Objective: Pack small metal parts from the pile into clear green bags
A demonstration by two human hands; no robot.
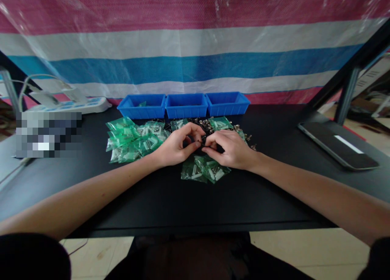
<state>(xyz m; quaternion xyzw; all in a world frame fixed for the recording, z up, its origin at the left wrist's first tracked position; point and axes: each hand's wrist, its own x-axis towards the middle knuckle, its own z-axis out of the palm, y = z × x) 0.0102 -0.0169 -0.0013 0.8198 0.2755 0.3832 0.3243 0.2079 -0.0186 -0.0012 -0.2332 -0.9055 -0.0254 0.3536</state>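
My left hand (179, 145) and my right hand (228, 148) meet over the middle of the black table, fingers curled and tips nearly touching. Between the fingertips is something small and dark, too small to name. Behind them lies a heap of small metal and black parts (207, 126), partly hidden by my hands. Two green-tinted plastic bags with white and metal pieces (210, 169) lie just in front of my fingers. To the left of my left hand is a pile of similar green bags (124, 138), and another green bag (219, 123) rests behind my right hand.
Three blue bins (186, 106) stand in a row along the back. A white power strip (94, 104) with plugs sits at the back left. At the right lies a phone (335, 144) near a black metal frame. A striped sheet (183, 40) hangs behind the table.
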